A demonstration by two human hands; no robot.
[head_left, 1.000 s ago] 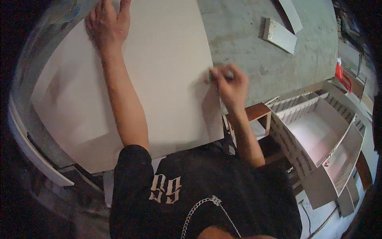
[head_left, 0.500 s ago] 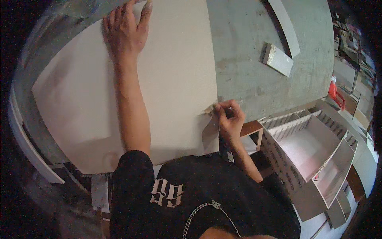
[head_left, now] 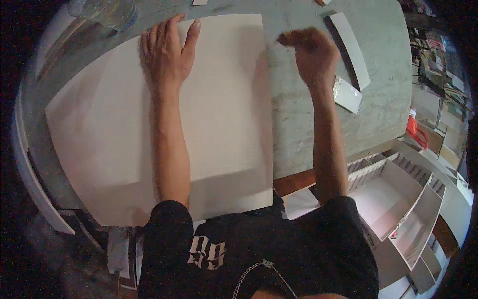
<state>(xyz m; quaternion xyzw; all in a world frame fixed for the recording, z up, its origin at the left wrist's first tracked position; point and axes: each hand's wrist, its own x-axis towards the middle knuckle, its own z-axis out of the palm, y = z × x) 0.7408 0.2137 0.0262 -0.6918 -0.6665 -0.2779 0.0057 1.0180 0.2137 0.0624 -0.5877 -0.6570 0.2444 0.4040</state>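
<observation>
A large off-white board (head_left: 219, 109) with one curved side lies on the grey-green worktable. My left hand (head_left: 169, 55) rests flat on the board near its far edge, fingers stretched out and thumb apart. Just right of the board's straight right edge, near its far corner, is my right hand (head_left: 314, 55). Its fingers are pinched together, with their tips toward the edge. Whatever small thing they hold is dark and too unclear to name.
Beside my right hand, a curved white strip (head_left: 351, 50) and a short white block (head_left: 347, 94) lie on the worktable (head_left: 368, 117). A white divided box (head_left: 383, 194) stands lower right. Something clear and bluish (head_left: 112, 15) sits far left.
My right hand has moved away from me along the board's right edge, from its near end to near the far corner, still pinched. My left hand stays flat on the board.
</observation>
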